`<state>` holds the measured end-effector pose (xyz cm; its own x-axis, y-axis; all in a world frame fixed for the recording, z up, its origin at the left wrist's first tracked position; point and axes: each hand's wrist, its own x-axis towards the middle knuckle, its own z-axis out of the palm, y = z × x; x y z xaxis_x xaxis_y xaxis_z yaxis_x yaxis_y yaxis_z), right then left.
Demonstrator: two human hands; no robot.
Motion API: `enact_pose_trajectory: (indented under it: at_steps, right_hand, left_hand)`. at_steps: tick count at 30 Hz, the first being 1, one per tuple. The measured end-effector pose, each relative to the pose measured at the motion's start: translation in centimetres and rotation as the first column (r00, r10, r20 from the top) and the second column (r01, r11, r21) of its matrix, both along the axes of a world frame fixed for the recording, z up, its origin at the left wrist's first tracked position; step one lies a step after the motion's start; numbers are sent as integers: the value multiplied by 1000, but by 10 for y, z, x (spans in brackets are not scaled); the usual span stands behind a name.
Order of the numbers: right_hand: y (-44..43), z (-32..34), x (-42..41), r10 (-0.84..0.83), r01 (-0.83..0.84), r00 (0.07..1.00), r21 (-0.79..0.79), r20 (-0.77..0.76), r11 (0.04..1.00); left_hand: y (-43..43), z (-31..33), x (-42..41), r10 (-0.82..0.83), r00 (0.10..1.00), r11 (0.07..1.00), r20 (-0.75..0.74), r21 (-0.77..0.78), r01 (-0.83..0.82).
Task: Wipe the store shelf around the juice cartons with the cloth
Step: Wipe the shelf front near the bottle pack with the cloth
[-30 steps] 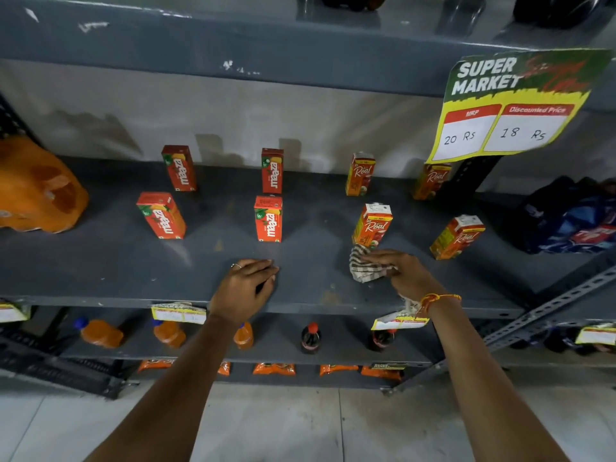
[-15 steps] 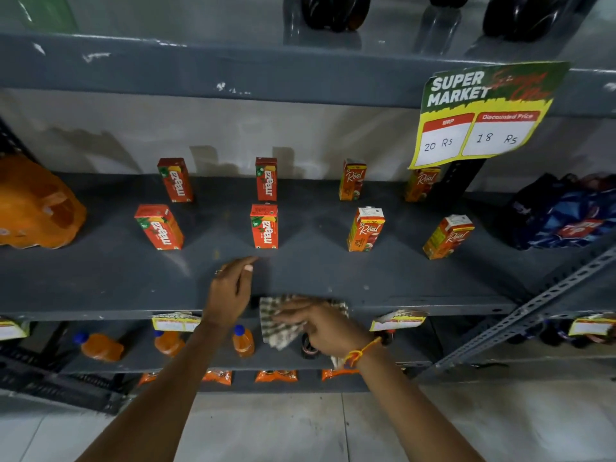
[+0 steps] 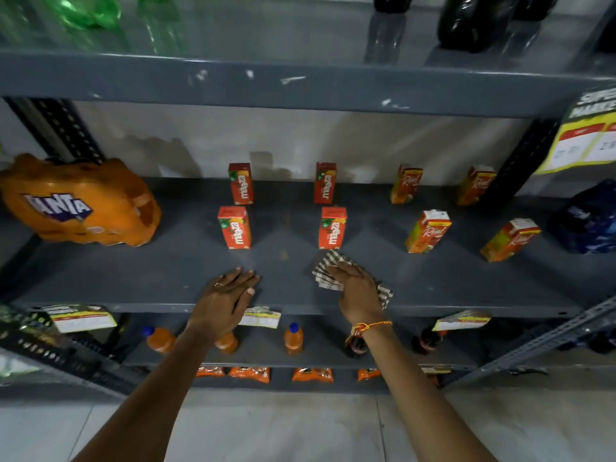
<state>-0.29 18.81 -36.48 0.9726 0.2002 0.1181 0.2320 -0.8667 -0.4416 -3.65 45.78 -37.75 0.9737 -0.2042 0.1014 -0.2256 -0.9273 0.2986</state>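
Observation:
A grey metal shelf (image 3: 166, 278) carries several small juice cartons in two rows: red Maaza cartons (image 3: 234, 227) at the middle, orange Real cartons (image 3: 428, 231) to the right. My right hand (image 3: 358, 290) presses a checked cloth (image 3: 328, 271) flat on the shelf, just in front of the front middle Maaza carton (image 3: 332, 228). My left hand (image 3: 228, 296) rests palm down on the shelf's front edge, fingers together, holding nothing, below the left front carton.
An orange Fanta multipack (image 3: 80, 201) lies at the shelf's left end and a dark blue pack (image 3: 588, 218) at the right. A yellow price sign (image 3: 586, 135) hangs at the upper right. Small bottles (image 3: 293, 338) and price tags (image 3: 261, 317) sit below.
My right hand has carried the cloth from the shelf's front edge back up onto the shelf, toward the front middle Maaza carton. The view has shifted left, showing more of the Fanta pack.

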Motion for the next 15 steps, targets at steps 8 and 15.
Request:
enact_pose_trajectory:
  at_steps: [8, 15]
  right_hand:
    - [28, 26, -12, 189, -139, 973, 318, -134, 938]
    - [64, 16, -12, 148, -140, 981, 72, -125, 988]
  left_hand:
    - [50, -1, 1, -130, 987, 970, -90, 194, 145]
    - [53, -8, 0, -139, 989, 973, -48, 180, 145]
